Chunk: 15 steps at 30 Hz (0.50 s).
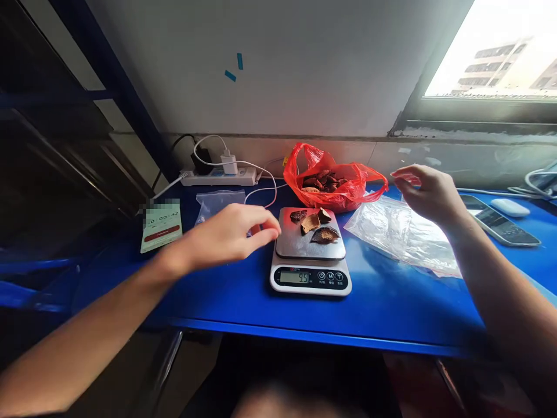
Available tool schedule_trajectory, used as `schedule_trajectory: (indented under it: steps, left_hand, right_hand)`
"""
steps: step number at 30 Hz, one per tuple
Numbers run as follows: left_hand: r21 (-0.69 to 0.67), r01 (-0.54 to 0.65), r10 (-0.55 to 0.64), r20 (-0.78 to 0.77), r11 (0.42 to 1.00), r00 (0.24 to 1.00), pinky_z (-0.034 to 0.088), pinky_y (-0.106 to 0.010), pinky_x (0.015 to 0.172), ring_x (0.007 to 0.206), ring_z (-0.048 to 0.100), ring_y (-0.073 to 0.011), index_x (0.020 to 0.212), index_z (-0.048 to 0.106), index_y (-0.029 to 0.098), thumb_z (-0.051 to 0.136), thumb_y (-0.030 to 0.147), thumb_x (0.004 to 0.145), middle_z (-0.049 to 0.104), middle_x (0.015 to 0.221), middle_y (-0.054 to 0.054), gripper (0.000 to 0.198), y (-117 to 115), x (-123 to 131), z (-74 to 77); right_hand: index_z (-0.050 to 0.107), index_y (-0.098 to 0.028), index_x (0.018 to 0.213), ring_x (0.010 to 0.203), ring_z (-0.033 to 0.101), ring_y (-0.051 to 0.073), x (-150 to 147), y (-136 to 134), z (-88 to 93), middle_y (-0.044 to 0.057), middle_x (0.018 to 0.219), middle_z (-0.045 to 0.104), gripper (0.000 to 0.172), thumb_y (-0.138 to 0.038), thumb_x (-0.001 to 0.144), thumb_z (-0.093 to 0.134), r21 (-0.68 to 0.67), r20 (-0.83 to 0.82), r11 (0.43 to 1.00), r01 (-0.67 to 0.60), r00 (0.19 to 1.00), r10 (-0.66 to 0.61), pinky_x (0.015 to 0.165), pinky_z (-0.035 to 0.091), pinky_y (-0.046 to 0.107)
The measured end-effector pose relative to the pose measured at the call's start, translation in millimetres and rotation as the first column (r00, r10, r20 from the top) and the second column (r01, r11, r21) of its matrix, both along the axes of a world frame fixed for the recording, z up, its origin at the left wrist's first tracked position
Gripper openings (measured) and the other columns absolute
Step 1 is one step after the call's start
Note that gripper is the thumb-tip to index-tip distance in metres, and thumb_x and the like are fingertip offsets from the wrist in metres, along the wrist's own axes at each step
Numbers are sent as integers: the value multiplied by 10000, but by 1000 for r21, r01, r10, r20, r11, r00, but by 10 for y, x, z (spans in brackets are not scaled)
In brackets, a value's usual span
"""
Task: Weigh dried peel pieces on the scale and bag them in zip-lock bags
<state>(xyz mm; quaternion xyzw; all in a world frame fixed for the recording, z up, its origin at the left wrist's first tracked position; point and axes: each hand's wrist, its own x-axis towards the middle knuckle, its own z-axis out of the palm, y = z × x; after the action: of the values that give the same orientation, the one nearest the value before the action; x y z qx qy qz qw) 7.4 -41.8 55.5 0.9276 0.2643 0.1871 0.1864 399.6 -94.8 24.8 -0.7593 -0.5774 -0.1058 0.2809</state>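
Observation:
My left hand (235, 235) hovers at the left edge of a digital kitchen scale (311, 247). Its fingers are loosely bent, thumb a little apart, and nothing shows between them. Several dried brown shell-like pieces (310, 224) lie on the steel platform, and the display (294, 277) reads about 9.5. Behind the scale sits an open red plastic bag (335, 200) holding more of these pieces (324, 181). To the right of that bag, my right hand (424, 191) is raised above clear plastic bags (391, 226), fingers apart, with nothing visible in it.
A phone (161, 232) with a running timer leans at the left. Near the wall lie a power strip (217, 176) with cables and a small clear bag (217, 203). At right are another phone (500, 220) and a white mouse (510, 207). The blue table's edge (278, 337) is nearest me.

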Motion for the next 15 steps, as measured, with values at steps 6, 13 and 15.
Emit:
schedule_trajectory:
  steps: [6,13,15]
  left_hand:
    - [27,-138,130,190,990,973,446,-251,623,668,619,-139,880,710,177,572,242,879,734,824,-9,152,584,537,-205]
    - [94,66,-72,62,993,995,483,-352,946,1037,648,-201,972,734,203,581,235,901,744,1048,-45,171,511,546,-270]
    - [102,69,-78,80,992,994,466,-384,997,1115,618,-211,997,731,200,579,243,907,725,1123,-59,183,491,508,-302]
  right_hand:
    - [710,-193,1070,877,705,177,-656,484,521,68,1001,747,276,-252,871,528,70,-157,842,-535,828,539,748,540,303]
    - [730,-209,762,603,611,152,-606,1296,229,57,763,728,253,-79,760,513,-313,207,860,-402,855,475,576,441,287]
    - [713,-196,712,591,600,154,-580,1376,126,67,720,713,175,-117,751,561,-319,194,858,-402,859,474,563,428,280]
